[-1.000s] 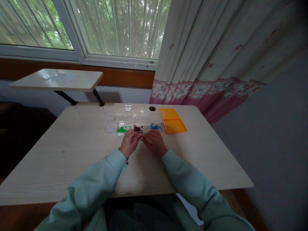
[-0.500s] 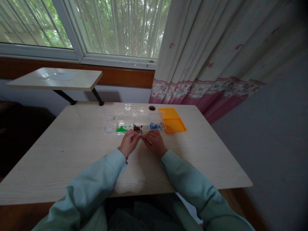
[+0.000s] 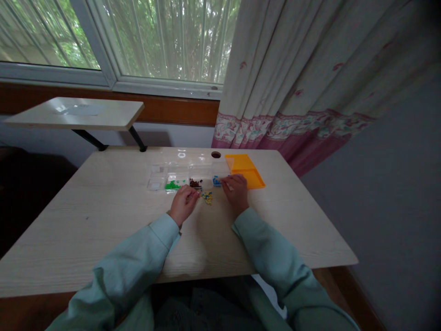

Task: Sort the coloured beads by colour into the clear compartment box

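A clear compartment box (image 3: 179, 171) lies at the far middle of the table, holding green beads (image 3: 172, 185), dark red beads (image 3: 195, 183) and blue beads (image 3: 217, 182). My left hand (image 3: 183, 204) rests on the table just in front of the box, fingers pinched together on something too small to name. A small string of yellow and blue beads (image 3: 207, 197) lies on the table right of it. My right hand (image 3: 236, 192) is further right, fingers curled, its fingertips at the blue beads' compartment.
An orange lid (image 3: 245, 171) lies right of the box. The pale wooden table (image 3: 103, 216) has a cable hole (image 3: 216, 155) at its back edge. A small side table (image 3: 76, 113) stands behind at the left, a curtain (image 3: 292, 78) at the right.
My right hand has left my left hand and moved right and away, up to the blue beads' compartment. The small beaded piece now lies uncovered on the table.
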A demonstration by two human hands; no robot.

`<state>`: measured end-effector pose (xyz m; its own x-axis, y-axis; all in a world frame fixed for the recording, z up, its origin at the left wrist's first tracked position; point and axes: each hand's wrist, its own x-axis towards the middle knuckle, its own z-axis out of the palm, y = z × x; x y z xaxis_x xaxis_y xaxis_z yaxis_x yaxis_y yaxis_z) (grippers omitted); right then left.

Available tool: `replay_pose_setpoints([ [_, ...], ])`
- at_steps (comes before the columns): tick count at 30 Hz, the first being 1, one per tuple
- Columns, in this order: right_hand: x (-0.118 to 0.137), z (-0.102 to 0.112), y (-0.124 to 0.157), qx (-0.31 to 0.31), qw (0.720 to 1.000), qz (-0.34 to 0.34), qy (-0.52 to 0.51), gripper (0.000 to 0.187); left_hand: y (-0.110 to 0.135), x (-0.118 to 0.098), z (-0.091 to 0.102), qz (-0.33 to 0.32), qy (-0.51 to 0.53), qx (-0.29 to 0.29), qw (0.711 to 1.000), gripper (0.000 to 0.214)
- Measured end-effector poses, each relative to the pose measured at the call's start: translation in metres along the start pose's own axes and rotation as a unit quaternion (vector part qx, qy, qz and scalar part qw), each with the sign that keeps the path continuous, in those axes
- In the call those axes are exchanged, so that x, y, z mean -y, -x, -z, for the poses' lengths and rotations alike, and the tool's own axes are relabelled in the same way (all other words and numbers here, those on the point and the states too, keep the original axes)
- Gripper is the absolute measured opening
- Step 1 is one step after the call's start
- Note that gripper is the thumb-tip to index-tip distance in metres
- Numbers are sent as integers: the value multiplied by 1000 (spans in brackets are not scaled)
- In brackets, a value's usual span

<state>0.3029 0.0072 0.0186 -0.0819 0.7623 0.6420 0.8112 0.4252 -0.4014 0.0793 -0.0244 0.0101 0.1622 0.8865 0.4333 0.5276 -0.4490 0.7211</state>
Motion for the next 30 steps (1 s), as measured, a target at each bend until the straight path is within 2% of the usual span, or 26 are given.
replay_pose_setpoints([
  [3,-18,1,-5,-18,998,-48,39,19,0,1,-1,-2,1,-1,1000,26],
  [6,-25,0,-5,-17,996,-72,59,21,0,2,-2,-13,3,0,1000,26],
  [24,-26,-9,-1,14,996,-54,64,21,-2,5,0,-14,-21,6,1000,26],
  [28,-23,-8,-1,22,996,-66,56,22,0,4,0,-38,-69,42,996,18],
  [30,-21,-8,0,26,996,-70,52,23,2,2,-1,-49,-89,65,993,22],
])
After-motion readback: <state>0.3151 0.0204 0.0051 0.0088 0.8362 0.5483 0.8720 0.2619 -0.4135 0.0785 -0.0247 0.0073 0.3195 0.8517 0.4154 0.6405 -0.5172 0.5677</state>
